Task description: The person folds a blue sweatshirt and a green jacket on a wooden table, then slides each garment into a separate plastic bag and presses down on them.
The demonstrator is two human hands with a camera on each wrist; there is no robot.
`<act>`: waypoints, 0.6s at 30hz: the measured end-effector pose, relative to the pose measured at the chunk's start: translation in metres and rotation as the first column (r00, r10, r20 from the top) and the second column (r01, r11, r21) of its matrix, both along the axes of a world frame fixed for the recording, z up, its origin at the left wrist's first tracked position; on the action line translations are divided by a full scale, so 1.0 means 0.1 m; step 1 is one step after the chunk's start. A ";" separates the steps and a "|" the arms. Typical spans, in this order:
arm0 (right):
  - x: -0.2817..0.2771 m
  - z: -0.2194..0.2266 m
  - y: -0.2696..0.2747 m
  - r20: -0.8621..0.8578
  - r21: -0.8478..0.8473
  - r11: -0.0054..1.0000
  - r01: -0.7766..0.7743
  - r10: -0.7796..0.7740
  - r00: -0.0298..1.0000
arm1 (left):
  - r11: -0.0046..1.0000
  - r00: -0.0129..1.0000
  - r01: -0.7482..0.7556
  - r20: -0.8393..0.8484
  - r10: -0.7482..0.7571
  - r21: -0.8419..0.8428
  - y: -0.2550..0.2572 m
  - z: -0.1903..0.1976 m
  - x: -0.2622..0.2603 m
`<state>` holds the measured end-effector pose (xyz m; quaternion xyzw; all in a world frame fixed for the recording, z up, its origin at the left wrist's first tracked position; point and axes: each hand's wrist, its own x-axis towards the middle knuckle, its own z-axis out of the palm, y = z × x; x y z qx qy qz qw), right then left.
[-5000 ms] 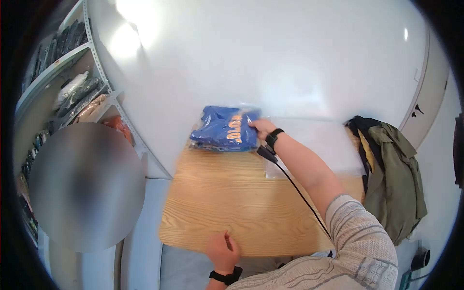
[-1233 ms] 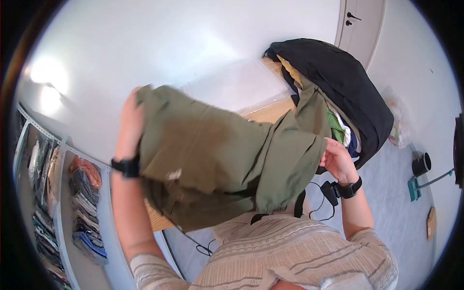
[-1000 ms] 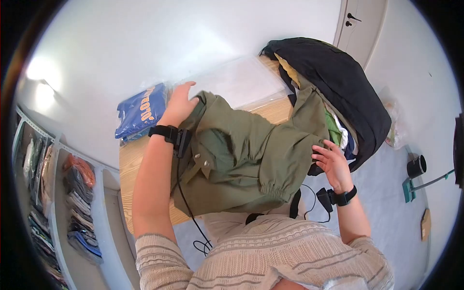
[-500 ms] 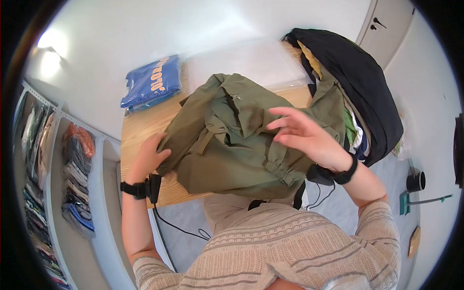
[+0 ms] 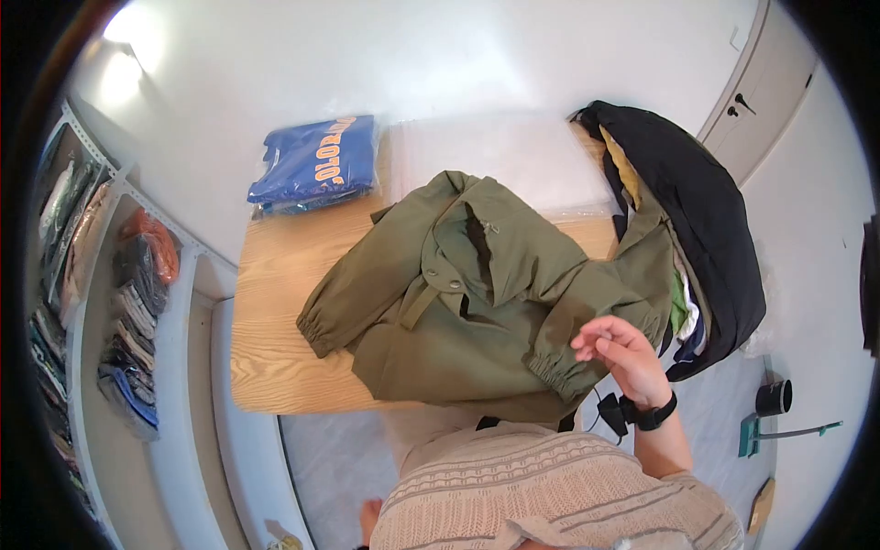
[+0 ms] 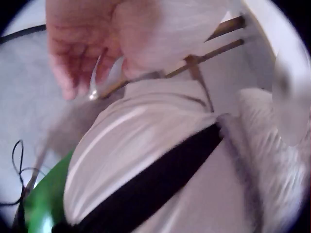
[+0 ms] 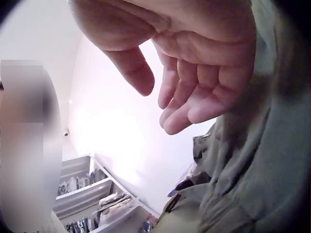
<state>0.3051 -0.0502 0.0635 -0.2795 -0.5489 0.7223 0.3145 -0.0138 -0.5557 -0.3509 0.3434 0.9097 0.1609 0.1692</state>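
Observation:
An olive-green jacket (image 5: 440,284) lies spread over the wooden table, with snaps and a dark opening showing near its collar and one elastic cuff towards the left. My right hand (image 5: 625,353) hovers over the jacket's right sleeve. Its fingers are loosely bent with nothing between them, as the right wrist view also shows beside the green cloth (image 7: 262,160). Down by my left side, below the table edge, my left hand (image 5: 369,518) is mostly hidden by my body in the head view. The left wrist view shows that hand (image 6: 107,39) hanging with loosely curled fingers near my light trousers.
A bagged blue garment with orange letters (image 5: 316,165) sits at the table's back left. Beside it lie clear plastic bags (image 5: 500,160). A black garment (image 5: 683,211) is heaped over other clothes at the right edge. Shelves of bagged clothes (image 5: 137,302) stand left.
The jacket was lifted and turned over earlier, and now lies flat on the table. My left hand let go of its sleeve and dropped to my side; my right hand moved back towards me.

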 end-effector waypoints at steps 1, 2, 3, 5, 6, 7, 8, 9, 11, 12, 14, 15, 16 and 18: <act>0.03 -0.05 0.01 -0.030 -0.038 0.999 0.025 -0.026 0.999 | 1.000 1.000 0.004 0.001 -0.004 0.008 0.08 -0.01 -0.04; 0.06 -0.09 0.02 -0.059 -0.078 0.996 0.052 -0.057 0.997 | 1.000 1.000 0.015 0.014 -0.016 0.015 0.17 -0.02 -0.05; 0.06 -0.10 0.02 -0.049 -0.107 0.991 0.075 -0.080 0.996 | 0.999 0.999 0.029 0.028 -0.030 0.021 0.27 -0.05 -0.01; 0.08 -0.12 0.04 -0.033 -0.118 0.989 0.089 -0.093 0.995 | 0.997 0.996 0.062 0.054 -0.064 0.042 0.47 -0.16 -0.07; 0.09 -0.12 0.05 -0.019 -0.135 0.986 0.095 -0.098 0.995 | 0.995 0.994 0.082 0.065 -0.086 0.056 0.60 -0.23 -0.09; 0.09 -0.10 0.06 0.005 -0.144 0.982 0.123 -0.123 0.992 | 0.992 0.991 0.104 0.075 -0.109 0.069 0.75 -0.26 -0.14; 0.11 -0.09 0.08 0.004 -0.133 0.981 0.140 -0.141 0.990 | 0.989 0.988 0.125 0.085 -0.132 0.081 0.89 -0.29 -0.17; 0.13 -0.08 0.10 0.012 -0.155 0.976 0.151 -0.151 0.988 | 0.985 0.983 0.145 0.096 -0.154 0.096 1.03 -0.33 -0.20; 0.18 -0.08 0.12 0.037 -0.179 0.969 0.171 -0.168 0.985 | 0.977 0.974 0.179 0.122 -0.193 0.120 1.28 -0.38 -0.20; 0.20 -0.09 0.14 0.039 -0.171 0.968 0.182 -0.178 0.983 | 0.973 0.968 0.193 0.135 -0.210 0.130 1.39 -0.41 -0.19; 0.23 -0.09 0.17 0.025 -0.176 0.972 0.156 -0.154 0.988 | 0.965 0.957 0.214 0.165 -0.238 0.151 1.57 -0.45 -0.13; 0.23 -0.07 0.18 0.018 -0.182 0.970 0.164 -0.163 0.986 | 0.962 0.951 0.221 0.182 -0.249 0.162 1.66 -0.47 -0.06; 0.23 -0.05 0.21 0.023 -0.175 0.970 0.168 -0.166 0.986 | 0.959 0.945 0.227 0.198 -0.259 0.172 1.74 -0.48 -0.01; 0.22 -0.07 0.21 0.028 -0.194 0.961 0.198 -0.196 0.980 | 0.955 0.935 0.242 0.224 -0.277 0.170 1.73 -0.45 0.02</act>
